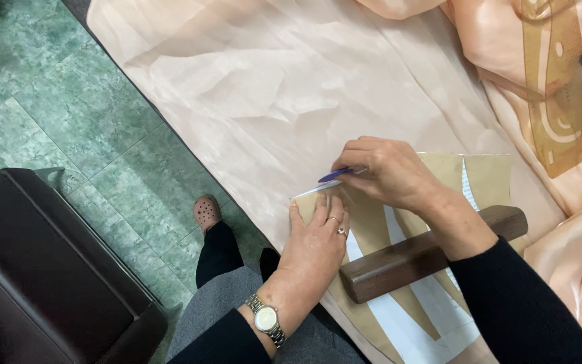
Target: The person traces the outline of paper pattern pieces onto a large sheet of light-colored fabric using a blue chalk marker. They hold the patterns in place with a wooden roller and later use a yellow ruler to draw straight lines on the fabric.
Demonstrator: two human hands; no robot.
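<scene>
My left hand (318,239) lies flat, fingers together, pressing the near corner of a tan paper pattern piece (486,176) onto peach fabric (271,87). It wears rings and a wristwatch. My right hand (389,172) is just beyond it, fingers closed on a blue pen (335,175) whose tip points left at the pattern's edge. A dark wooden block (399,259) lies across the pattern, under my right forearm.
The peach fabric covers a table whose edge runs diagonally down toward me. A translucent amber curved ruler (554,101) lies under fabric at the upper right. Left of the table are green floor tiles (55,101), a dark brown seat (42,269) and my shoe (207,212).
</scene>
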